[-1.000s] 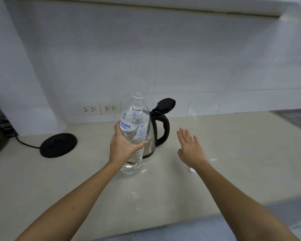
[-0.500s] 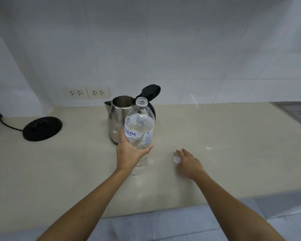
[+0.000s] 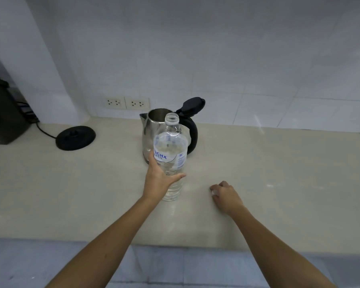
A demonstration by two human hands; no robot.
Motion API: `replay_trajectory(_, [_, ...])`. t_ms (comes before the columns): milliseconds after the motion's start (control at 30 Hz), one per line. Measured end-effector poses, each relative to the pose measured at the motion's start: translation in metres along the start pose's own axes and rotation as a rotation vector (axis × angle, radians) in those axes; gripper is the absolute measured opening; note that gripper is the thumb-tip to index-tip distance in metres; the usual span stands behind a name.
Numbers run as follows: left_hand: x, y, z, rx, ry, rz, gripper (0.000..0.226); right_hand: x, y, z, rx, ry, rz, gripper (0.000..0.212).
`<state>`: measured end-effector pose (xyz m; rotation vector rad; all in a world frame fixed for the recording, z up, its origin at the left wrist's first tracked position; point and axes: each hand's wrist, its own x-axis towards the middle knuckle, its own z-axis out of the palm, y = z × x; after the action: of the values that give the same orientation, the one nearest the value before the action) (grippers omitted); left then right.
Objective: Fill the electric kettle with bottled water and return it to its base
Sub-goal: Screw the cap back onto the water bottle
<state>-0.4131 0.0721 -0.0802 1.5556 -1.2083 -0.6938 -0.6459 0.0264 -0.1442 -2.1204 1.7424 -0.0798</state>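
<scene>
A clear plastic water bottle [image 3: 170, 146] with a blue-lettered label stands uncapped on the beige counter, and my left hand [image 3: 160, 179] is wrapped around its lower half. Right behind it stands the steel electric kettle [image 3: 152, 129] with a black handle and its black lid [image 3: 192, 104] flipped up. The round black kettle base [image 3: 76, 137] lies apart at the left, with a cord. My right hand [image 3: 224, 194] rests on the counter to the right, fingers curled over the small white bottle cap [image 3: 214, 192], which barely shows.
A dark appliance [image 3: 2, 117] stands at the far left against the wall. Two wall sockets [image 3: 127, 103] sit behind the kettle. The counter's front edge [image 3: 175, 244] runs across below my forearms, with grey floor beyond it.
My right hand went from hovering with spread fingers down to the counter and closed over the white cap. The bottle has stayed upright in my left hand while the view shifted.
</scene>
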Motion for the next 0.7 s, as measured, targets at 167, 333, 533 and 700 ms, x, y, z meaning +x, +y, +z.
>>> replay_trajectory(167, [-0.002, 0.001, -0.010, -0.004, -0.098, 0.047, 0.107, -0.002, -0.009, -0.016, 0.099, 0.030, -0.009, 0.035])
replay_trajectory(333, [0.001, 0.022, -0.025, 0.011, -0.068, 0.105, 0.125, 0.002, -0.048, -0.069, 0.322, 0.186, -0.074, 0.031])
replay_trajectory(533, [0.015, 0.058, -0.036, -0.005, -0.037, 0.219, 0.123, -0.005, -0.117, -0.152, 0.623, 0.361, -0.279, 0.021])
replay_trajectory(700, [0.022, 0.067, -0.037, -0.042, -0.086, 0.193, 0.110, -0.014, -0.157, -0.195, 0.898, 0.395, -0.420, 0.017])
